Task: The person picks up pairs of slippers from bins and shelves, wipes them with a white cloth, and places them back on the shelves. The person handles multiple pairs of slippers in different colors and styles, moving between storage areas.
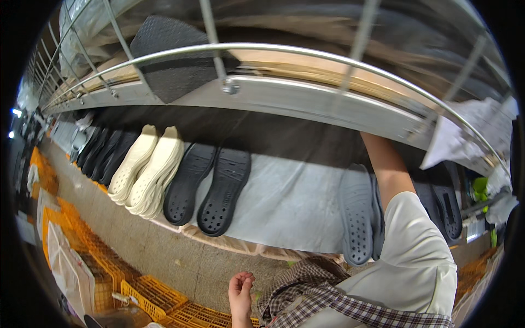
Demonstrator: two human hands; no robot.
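My left hand (240,294) hangs in front of the shelf's near edge, above the floor. Its fingers are curled in toward the thumb, and nothing shows in them. My right arm (389,172) reaches in under the upper shelf, where that hand is hidden. Beside this arm lie grey shoe soles (358,218) with rows of holes, partly covered by my sleeve. Toward the left are a pair of black soles (223,191) and stacks of cream soles (147,172). More dark soles (106,153) stand at the far left, others (445,210) right of my arm.
A metal shelf edge (306,95) with a wire rail (284,50) crosses above the soles. Grey sheeting (290,197) covers the lower shelf. Orange plastic crates (156,295) stand on the floor at lower left. White crumpled plastic (465,131) hangs at the right.
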